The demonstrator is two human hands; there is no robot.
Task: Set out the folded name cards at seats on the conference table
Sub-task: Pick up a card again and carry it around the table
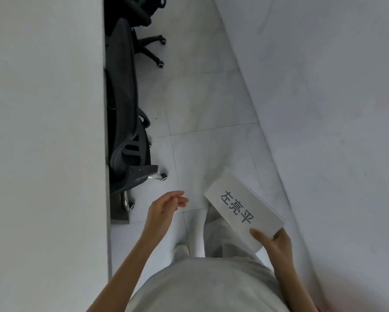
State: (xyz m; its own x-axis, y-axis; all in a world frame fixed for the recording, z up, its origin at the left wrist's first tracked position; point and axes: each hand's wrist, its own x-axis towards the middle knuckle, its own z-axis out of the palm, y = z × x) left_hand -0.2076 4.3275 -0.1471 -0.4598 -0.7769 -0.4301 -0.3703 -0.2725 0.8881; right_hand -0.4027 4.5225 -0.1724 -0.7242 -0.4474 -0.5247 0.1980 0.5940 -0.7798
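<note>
Head view, only cam. You are standing in the aisle between the conference table [45, 131] on your left and a pale wall [324, 86] on your right, looking down at tiled floor [200, 104].

Right hand [273, 243]: closed on the name card [243, 210], thumb on top near its lower end, fingers beneath. Card is white w/ three dark printed characters, held off to your right above the floor, well apart from the table. Cannot tell whether more cards are stacked beneath it; an edge showing at the far side suggests the fold or a second sheet.

Left hand [166, 208]: empty, fingers loosely curled, hanging in the air between card and table edge, touching nothing.

Seats: two black office chairs [126, 136] tucked against the table edge ahead of you. No card visible on the tabletop in frame.

Recs for the step in hand, as judgement only:
- Bring the card across to the table in front of the nearest chair; use the free hand to open the fold so it stands as a tent.
- Set it back from the edge, centred on the seat, print facing outward and upright.
- Grip by the end, not over the print, to avoid creasing.
- Risk: a shallow fold may flop flat; check it stands before letting go.
</note>
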